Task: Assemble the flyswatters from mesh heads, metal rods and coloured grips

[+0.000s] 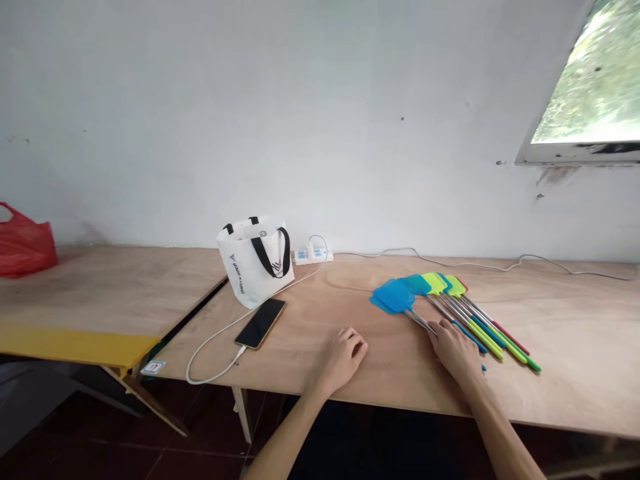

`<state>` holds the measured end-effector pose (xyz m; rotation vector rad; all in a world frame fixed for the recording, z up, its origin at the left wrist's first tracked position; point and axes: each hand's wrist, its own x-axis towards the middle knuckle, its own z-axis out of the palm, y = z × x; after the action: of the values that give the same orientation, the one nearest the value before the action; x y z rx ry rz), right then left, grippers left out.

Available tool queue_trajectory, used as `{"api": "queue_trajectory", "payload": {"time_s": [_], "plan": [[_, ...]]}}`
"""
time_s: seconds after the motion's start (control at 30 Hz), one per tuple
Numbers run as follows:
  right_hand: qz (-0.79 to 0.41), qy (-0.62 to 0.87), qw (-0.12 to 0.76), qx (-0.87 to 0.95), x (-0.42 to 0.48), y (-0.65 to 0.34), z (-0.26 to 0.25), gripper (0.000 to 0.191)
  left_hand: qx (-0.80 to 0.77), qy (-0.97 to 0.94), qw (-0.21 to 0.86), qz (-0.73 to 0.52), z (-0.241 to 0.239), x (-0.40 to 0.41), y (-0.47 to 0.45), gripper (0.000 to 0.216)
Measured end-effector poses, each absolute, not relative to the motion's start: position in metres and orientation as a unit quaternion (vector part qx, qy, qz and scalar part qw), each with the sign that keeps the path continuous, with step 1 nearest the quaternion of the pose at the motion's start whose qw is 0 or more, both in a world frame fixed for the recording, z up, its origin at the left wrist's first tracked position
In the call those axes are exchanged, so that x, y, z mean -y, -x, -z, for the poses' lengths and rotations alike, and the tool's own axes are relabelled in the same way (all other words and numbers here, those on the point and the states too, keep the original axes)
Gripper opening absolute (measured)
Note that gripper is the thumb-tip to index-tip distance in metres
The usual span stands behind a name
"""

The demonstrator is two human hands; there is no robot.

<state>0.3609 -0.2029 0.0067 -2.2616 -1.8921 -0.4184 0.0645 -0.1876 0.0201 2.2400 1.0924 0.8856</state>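
Several fly swatters lie fanned out on the right part of the table, with blue and yellow-green heads and metal shafts. My right hand [454, 347] is closed round the shafts of the leftmost blue fly swatters [395, 297], whose heads overlap. Most of their handles is hidden under the hand, and a blue tip shows beside the wrist. Beyond that hand are the yellow-green fly swatters [435, 283] and a red handle [515, 342]. Resting on the wood near the table's front edge, my left hand [345, 357] has its fingers curled in and nothing visible in them.
A phone [261, 323] lies to the left on a white charging cable [200, 357]. Behind it stands a white bag [250, 267] with black handles, beside a power strip [320, 256]. A second table [100, 287] with a red plastic bag [30, 243] adjoins across a narrow gap.
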Motion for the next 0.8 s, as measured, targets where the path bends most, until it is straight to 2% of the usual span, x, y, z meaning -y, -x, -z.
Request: {"api": "queue_trajectory", "payload": {"time_s": [0.23,0.4,0.5,0.6,0.7,0.8], "plan": [[0.107,0.761,0.091,0.633,0.204,-0.363,-0.009,0.029,-0.393,-0.808,0.314,-0.305,-0.031,0.185,-0.061,0.030],[0.109,0.755,0.123,0.635,0.204,-0.364,-0.012,0.036,-0.372,-0.765,0.427,-0.307,-0.042,0.181,-0.050,0.031],[0.105,0.732,0.170,0.651,0.204,-0.365,-0.014,0.038,-0.362,-0.721,0.490,-0.330,-0.044,0.176,-0.042,0.033],[0.099,0.697,0.256,0.663,0.204,-0.363,-0.020,0.039,-0.364,-0.663,0.543,-0.365,-0.044,0.171,-0.037,0.037],[0.074,0.634,0.335,0.693,0.206,-0.356,-0.030,0.038,-0.370,-0.592,0.585,-0.413,-0.045,0.169,-0.035,0.049],[0.026,0.563,0.376,0.735,0.212,-0.345,-0.043,0.037,-0.316,-0.529,0.657,-0.433,-0.046,0.170,-0.033,0.059]]}}
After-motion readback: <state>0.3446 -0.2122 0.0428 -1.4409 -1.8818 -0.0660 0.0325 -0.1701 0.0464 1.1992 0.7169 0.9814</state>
